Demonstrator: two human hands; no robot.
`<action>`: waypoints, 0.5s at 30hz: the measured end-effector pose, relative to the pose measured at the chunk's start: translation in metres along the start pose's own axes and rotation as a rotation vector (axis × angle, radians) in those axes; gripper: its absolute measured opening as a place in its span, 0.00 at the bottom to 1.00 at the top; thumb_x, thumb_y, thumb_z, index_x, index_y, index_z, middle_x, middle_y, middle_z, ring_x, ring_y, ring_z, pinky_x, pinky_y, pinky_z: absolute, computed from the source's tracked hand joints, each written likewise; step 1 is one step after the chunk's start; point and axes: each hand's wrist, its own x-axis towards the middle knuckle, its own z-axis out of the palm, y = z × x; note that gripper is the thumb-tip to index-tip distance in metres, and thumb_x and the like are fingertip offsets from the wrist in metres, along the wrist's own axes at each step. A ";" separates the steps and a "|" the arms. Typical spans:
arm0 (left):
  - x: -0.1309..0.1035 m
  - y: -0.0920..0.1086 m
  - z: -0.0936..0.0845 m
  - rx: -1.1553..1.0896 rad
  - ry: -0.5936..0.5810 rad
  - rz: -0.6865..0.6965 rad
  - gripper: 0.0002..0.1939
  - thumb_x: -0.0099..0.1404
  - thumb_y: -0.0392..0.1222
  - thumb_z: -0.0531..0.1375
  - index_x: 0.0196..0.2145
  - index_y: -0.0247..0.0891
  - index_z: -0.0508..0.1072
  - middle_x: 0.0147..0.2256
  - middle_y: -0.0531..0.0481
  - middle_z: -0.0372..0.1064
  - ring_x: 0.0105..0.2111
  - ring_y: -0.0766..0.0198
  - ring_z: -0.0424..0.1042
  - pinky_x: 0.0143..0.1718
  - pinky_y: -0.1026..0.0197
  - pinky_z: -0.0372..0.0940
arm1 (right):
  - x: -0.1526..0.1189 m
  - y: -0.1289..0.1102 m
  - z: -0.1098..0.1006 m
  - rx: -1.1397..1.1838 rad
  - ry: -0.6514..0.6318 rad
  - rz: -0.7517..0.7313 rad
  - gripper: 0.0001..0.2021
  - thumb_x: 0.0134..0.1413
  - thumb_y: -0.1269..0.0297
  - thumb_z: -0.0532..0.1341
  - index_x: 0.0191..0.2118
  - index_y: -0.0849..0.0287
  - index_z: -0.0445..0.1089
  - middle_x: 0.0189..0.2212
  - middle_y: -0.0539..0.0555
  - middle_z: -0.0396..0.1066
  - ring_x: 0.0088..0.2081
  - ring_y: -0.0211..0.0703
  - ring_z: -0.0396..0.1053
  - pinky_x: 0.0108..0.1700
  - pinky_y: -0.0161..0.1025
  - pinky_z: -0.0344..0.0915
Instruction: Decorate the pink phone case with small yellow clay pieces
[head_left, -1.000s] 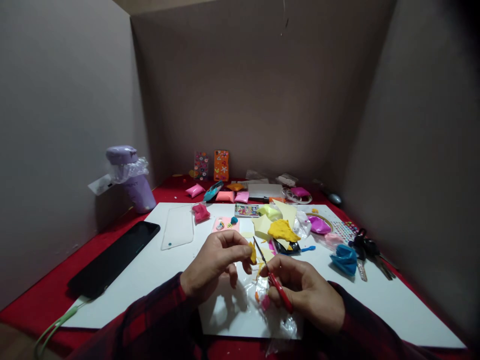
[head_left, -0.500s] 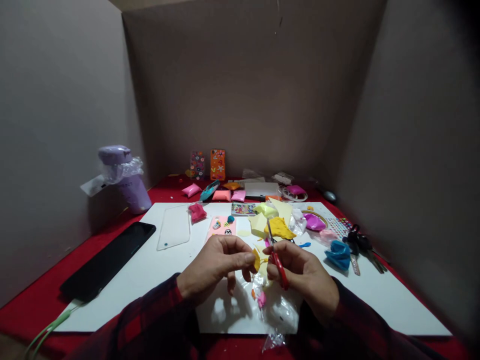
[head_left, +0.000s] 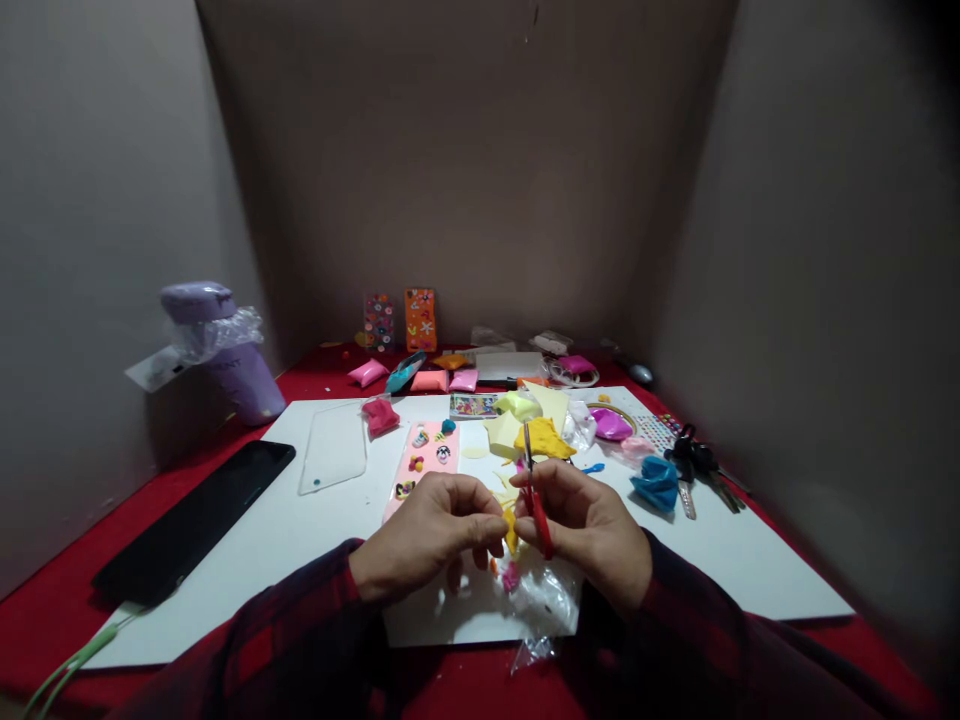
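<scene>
Between the fingertips of my left hand (head_left: pixel 435 530) is a small piece of yellow clay (head_left: pixel 511 530), pinched at its left side. My right hand (head_left: pixel 589 530) grips red-handled scissors (head_left: pixel 540 520), their blades pointing up and away. Its fingertips come close to the clay's right side; whether they touch it I cannot tell. Just beyond the hands lies a larger lump of yellow clay (head_left: pixel 546 440). A pink phone case (head_left: pixel 417 450) with small clay decorations lies behind my left hand, which covers its near end. Bits of pink clay (head_left: pixel 511 577) rest below the fingers.
A black phone (head_left: pixel 199 520) and a clear phone case (head_left: pixel 334 450) lie on the left. At the left edge stands a purple bottle (head_left: pixel 240 370). Keys (head_left: pixel 686 490) and a blue clay packet (head_left: pixel 657 485) sit on the right. Two decorated cases lean at the back.
My right hand has moved closer to my left, and its fingertips now come near the yellow clay. The scissors have turned more upright. The whole view has shifted slightly.
</scene>
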 end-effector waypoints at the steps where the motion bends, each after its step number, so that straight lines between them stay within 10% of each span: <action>1: 0.000 0.000 0.000 0.006 -0.003 0.003 0.09 0.55 0.42 0.59 0.26 0.32 0.69 0.19 0.53 0.64 0.14 0.73 0.59 0.12 0.70 0.55 | 0.000 0.000 0.000 -0.002 0.003 0.006 0.17 0.36 0.62 0.69 0.34 0.59 0.65 0.24 0.47 0.66 0.26 0.35 0.64 0.28 0.35 0.60; 15: -0.002 0.001 0.002 -0.043 -0.051 -0.006 0.10 0.54 0.44 0.60 0.28 0.32 0.69 0.23 0.50 0.68 0.17 0.72 0.62 0.14 0.71 0.56 | 0.002 0.007 -0.002 0.046 0.052 -0.009 0.17 0.35 0.63 0.69 0.34 0.59 0.66 0.21 0.45 0.65 0.23 0.33 0.62 0.25 0.32 0.58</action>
